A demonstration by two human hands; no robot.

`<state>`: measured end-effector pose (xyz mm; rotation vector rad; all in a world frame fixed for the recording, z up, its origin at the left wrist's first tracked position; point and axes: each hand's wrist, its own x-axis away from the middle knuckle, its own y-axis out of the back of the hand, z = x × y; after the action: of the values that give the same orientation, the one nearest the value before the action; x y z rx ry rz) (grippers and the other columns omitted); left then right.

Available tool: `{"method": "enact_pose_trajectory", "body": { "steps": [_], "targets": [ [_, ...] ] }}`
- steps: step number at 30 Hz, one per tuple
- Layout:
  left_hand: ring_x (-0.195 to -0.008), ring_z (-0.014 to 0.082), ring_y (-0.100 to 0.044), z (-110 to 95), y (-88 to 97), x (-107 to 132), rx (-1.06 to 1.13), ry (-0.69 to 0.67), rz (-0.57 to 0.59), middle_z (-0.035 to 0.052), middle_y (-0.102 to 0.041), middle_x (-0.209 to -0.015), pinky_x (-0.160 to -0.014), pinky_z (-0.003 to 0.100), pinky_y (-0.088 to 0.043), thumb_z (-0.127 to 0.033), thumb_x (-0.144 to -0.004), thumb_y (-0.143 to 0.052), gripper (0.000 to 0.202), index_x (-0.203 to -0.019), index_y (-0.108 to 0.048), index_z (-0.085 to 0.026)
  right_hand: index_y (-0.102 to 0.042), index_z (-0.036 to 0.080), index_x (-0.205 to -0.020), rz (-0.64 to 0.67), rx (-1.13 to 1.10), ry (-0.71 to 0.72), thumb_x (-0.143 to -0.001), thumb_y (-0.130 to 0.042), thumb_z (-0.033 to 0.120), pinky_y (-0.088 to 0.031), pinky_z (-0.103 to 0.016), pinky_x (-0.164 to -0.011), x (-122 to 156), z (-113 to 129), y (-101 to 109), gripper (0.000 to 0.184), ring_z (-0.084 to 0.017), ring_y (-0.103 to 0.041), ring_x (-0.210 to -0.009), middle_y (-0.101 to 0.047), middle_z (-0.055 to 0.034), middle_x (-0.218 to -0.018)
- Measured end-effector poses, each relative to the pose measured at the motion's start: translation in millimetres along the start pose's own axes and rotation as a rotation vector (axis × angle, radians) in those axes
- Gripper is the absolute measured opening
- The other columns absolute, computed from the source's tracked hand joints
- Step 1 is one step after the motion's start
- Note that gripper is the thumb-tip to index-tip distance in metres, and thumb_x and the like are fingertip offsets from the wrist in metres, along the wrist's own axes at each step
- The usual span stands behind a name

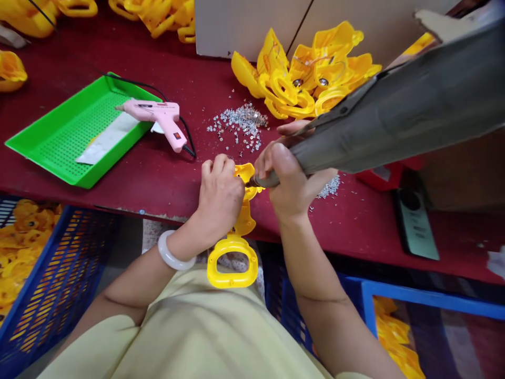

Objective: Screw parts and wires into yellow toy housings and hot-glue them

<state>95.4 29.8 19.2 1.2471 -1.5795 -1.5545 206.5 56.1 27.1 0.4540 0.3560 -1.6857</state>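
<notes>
My left hand is closed on a yellow plastic housing with a loop handle, which juts over the table's front edge. My fingers cover part of its upper end. In my right hand is a grey electric screwdriver, its thick body running up to the upper right. Its dark tip meets the housing just beside my left fingers. Exactly where the tip sits is hidden. A pile of small shiny screws lies just beyond my hands, and a second pile of small metal pieces is right of my right wrist.
On the red table, a pink glue gun rests on a green tray. Wired yellow housings are heaped at the back. A phone lies right. Blue crates with yellow parts flank me below.
</notes>
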Motion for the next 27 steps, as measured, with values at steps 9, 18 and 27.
{"method": "enact_pose_trajectory", "body": {
  "steps": [9, 18, 27],
  "targets": [
    [-0.105, 0.0315, -0.049, -3, 1.4, 11, -0.04, 0.049, -0.041, 0.0148, -0.062, -0.098, -0.085, 0.047, -0.041, -0.017, -0.087, -0.056, 0.017, -0.083, -0.072, -0.013, -0.054, 0.027, -0.082, -0.175, -0.246, 0.309, -0.077, -0.057, 0.022, -0.039, -0.022, -0.039, 9, 52, 31, 0.007, -0.007, -0.04, -0.039, -0.043, 0.0097, -0.051],
    [-0.107, 0.0225, -0.055, 30, 5.1, 12, 0.274, 0.019, -0.192, 0.0098, -0.062, -0.113, -0.091, 0.039, -0.042, -0.02, -0.092, -0.053, 0.018, -0.102, -0.068, -0.015, -0.06, 0.024, -0.066, -0.861, 0.179, 0.272, -0.055, -0.062, 0.015, -0.028, -0.025, -0.028, 34, 26, 123, 0.015, -0.008, -0.035, -0.03, -0.044, 0.0093, -0.04],
    [-0.078, 0.0186, -0.063, 41, 1.2, 18, 0.229, 0.18, -0.065, 0.006, -0.067, -0.088, -0.065, 0.029, -0.041, -0.017, -0.089, -0.054, 0.012, -0.087, -0.065, -0.014, -0.069, 0.027, -0.102, -0.667, 0.508, 0.458, -0.058, -0.081, 0.027, -0.051, -0.04, -0.045, 54, -13, 196, 0.046, -0.017, -0.06, -0.05, -0.067, -0.0042, -0.088]
  ]
}}
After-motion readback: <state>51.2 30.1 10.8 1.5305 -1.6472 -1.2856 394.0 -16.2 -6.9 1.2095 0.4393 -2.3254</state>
